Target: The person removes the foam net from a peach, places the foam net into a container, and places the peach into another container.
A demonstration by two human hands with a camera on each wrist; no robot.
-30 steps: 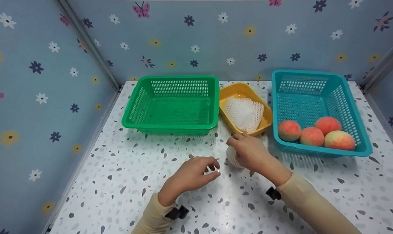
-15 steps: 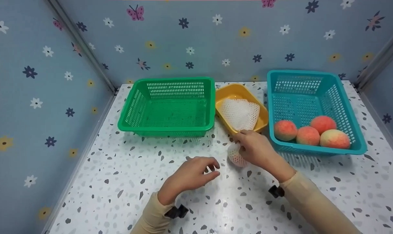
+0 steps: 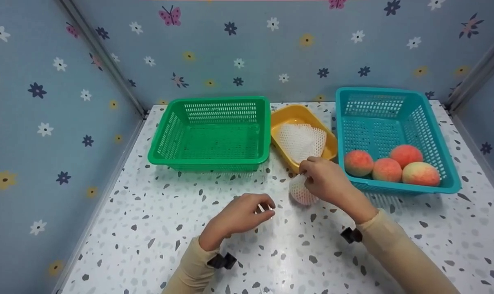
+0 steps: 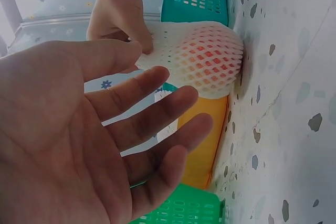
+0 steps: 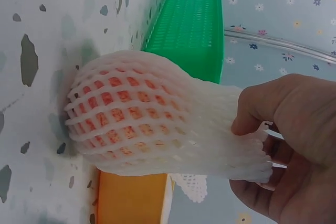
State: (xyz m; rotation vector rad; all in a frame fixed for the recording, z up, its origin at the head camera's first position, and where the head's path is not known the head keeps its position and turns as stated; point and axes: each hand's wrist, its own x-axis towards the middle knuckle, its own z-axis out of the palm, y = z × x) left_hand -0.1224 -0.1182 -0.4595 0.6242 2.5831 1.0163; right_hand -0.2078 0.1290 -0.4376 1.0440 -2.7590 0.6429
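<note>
In the head view, my right hand (image 3: 326, 177) pinches the gathered upper end of a white foam fruit net (image 3: 302, 190). A red-and-yellow peach (image 5: 121, 111) fills the lower part of the net and shows through its mesh in the right wrist view. The wrapped peach is at or just above the tabletop; I cannot tell whether it touches. My left hand (image 3: 245, 214) hovers to the left of the net, apart from it, its fingers loosely bent and holding nothing. In the left wrist view its palm (image 4: 68, 129) faces the camera.
Behind the hands, a yellow tray (image 3: 330, 151) holds more white foam nets (image 3: 302, 143). Left of it stands a green basket (image 3: 208, 161). At the right, a teal basket (image 3: 398, 188) contains several peaches (image 3: 420, 174). Flower-patterned walls (image 3: 271, 49) enclose the speckled table (image 3: 157, 220).
The head view has shifted slightly. My right hand has moved a little to the right, tilting the net's upper end, and more of the wrapped peach shows. My left hand has barely moved.
</note>
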